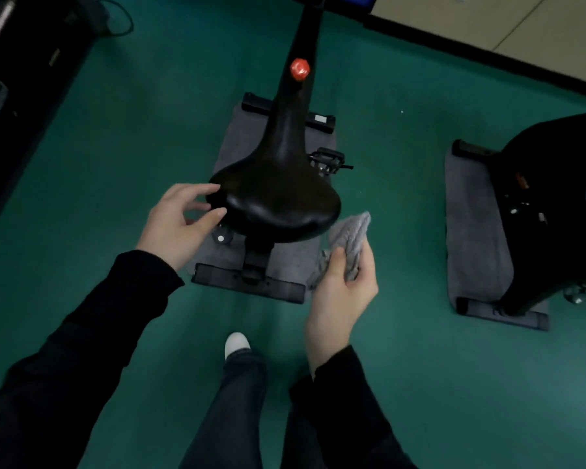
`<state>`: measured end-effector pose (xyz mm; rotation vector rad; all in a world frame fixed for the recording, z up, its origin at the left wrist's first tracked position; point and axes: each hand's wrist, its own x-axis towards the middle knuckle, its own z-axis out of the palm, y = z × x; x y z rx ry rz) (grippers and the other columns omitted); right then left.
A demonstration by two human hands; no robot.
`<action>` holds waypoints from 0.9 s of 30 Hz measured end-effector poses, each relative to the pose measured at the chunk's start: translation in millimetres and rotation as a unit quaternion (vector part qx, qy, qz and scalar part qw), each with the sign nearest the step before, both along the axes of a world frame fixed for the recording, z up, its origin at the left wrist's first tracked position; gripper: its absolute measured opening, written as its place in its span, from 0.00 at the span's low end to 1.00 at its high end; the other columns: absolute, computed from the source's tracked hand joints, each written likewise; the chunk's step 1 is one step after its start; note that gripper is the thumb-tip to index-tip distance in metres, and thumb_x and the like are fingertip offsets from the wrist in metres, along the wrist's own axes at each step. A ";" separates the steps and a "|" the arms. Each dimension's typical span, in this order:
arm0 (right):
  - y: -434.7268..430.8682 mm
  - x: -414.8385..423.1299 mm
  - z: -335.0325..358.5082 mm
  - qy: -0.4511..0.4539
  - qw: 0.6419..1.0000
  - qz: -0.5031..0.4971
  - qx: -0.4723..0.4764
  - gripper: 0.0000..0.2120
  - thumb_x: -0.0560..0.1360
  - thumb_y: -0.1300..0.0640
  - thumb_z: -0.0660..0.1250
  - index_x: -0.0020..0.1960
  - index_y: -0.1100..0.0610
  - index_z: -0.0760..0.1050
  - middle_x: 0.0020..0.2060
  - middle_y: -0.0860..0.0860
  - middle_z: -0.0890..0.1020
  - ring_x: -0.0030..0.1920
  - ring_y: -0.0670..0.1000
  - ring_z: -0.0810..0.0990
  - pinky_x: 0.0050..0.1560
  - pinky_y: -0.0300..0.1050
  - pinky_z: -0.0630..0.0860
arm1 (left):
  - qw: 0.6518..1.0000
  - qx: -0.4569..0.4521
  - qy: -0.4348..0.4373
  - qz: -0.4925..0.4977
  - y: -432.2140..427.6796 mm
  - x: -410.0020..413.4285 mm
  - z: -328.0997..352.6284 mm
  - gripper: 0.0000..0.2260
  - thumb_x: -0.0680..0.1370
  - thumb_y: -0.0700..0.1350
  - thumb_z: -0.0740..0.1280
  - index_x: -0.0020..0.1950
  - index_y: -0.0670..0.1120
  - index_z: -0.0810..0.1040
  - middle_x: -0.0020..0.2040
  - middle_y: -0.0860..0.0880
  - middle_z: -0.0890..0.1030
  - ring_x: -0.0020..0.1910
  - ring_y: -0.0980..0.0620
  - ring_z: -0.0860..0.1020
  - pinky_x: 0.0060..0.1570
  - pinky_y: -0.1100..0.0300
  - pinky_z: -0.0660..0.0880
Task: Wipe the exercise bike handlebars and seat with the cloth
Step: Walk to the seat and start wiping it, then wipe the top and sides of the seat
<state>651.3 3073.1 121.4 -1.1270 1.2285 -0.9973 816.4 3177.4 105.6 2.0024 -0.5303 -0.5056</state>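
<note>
The black exercise bike seat (278,194) fills the middle of the view, its wide end toward me and its narrow nose pointing away. My left hand (180,221) is at the seat's left rear edge, fingers spread, fingertips touching or nearly touching it, holding nothing. My right hand (344,292) is just below and right of the seat, closed on a bunched grey cloth (351,238) whose top reaches the seat's right rear corner. A red knob (299,69) sits on the black frame post beyond the nose. The handlebars are out of view.
The bike stands on a grey mat (285,262) on green floor, with a pedal (329,160) sticking out to the right. A second black bike (555,204) on its own mat stands at right. Dark equipment (21,79) lines the left edge. My leg and white shoe (236,345) are below.
</note>
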 end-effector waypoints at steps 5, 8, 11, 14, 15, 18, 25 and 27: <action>-31.0 -17.0 48.5 -0.020 1.000 0.017 -0.007 0.18 0.78 0.68 0.61 0.67 0.61 0.72 0.61 0.54 0.78 0.62 0.49 0.77 0.67 0.51 0.72 | 0.999 0.032 -0.020 -0.024 -7.6 -31.4 28.7 0.12 0.76 0.42 0.69 0.59 0.52 0.77 0.56 0.55 0.75 0.50 0.60 0.77 0.47 0.68 0.69; -46.6 -38.4 74.5 -0.006 0.998 0.062 -0.007 0.18 0.78 0.68 0.61 0.67 0.61 0.72 0.61 0.55 0.78 0.61 0.50 0.77 0.66 0.51 0.73 | 0.996 0.059 -0.043 -0.048 -15.7 -57.2 53.5 0.13 0.76 0.43 0.68 0.61 0.49 0.77 0.57 0.53 0.76 0.53 0.56 0.76 0.53 0.63 0.69; -65.0 -78.6 95.5 0.019 0.990 0.133 -0.047 0.17 0.78 0.68 0.62 0.66 0.60 0.73 0.60 0.52 0.79 0.60 0.46 0.78 0.65 0.45 0.73 | 0.984 0.109 -0.105 -0.097 -29.0 -88.2 76.8 0.15 0.77 0.44 0.68 0.63 0.45 0.76 0.61 0.49 0.76 0.58 0.51 0.75 0.57 0.61 0.68; -86.8 -135.8 110.0 0.052 0.976 0.184 -0.108 0.17 0.77 0.67 0.63 0.65 0.59 0.74 0.59 0.49 0.79 0.59 0.42 0.78 0.62 0.38 0.73 | 0.969 0.130 -0.152 -0.148 -49.7 -129.1 98.5 0.17 0.77 0.45 0.67 0.65 0.44 0.75 0.63 0.46 0.76 0.63 0.47 0.72 0.60 0.62 0.65; -94.2 -157.6 113.6 0.064 0.971 0.192 -0.128 0.16 0.77 0.67 0.63 0.64 0.58 0.74 0.58 0.48 0.79 0.58 0.40 0.77 0.60 0.35 0.73 | 0.964 0.127 -0.162 -0.166 -58.1 -144.9 104.5 0.17 0.77 0.44 0.68 0.65 0.43 0.75 0.63 0.45 0.76 0.64 0.46 0.72 0.62 0.61 0.64; -114.1 -232.6 122.3 0.099 0.961 0.190 -0.172 0.15 0.76 0.67 0.64 0.60 0.55 0.73 0.54 0.41 0.78 0.52 0.34 0.77 0.48 0.24 0.72 | 0.948 0.133 -0.189 -0.220 -86.5 -198.3 117.2 0.19 0.77 0.45 0.67 0.67 0.44 0.73 0.66 0.45 0.74 0.66 0.45 0.70 0.67 0.55 0.65; -146.2 -426.4 132.2 0.176 0.961 0.085 -0.195 0.17 0.76 0.67 0.65 0.60 0.53 0.68 0.49 0.37 0.77 0.45 0.30 0.78 0.42 0.24 0.72 | 0.888 0.169 -0.262 -0.338 -155.3 -344.3 124.8 0.23 0.79 0.53 0.62 0.73 0.48 0.65 0.73 0.49 0.66 0.74 0.49 0.60 0.71 0.53 0.57; -151.6 -478.4 138.5 0.189 0.961 0.045 -0.198 0.18 0.76 0.66 0.65 0.61 0.51 0.66 0.49 0.38 0.77 0.44 0.29 0.77 0.40 0.21 0.69 | 0.875 0.165 -0.275 -0.362 -174.6 -386.5 125.9 0.23 0.80 0.54 0.61 0.73 0.49 0.64 0.74 0.50 0.65 0.74 0.50 0.58 0.70 0.53 0.55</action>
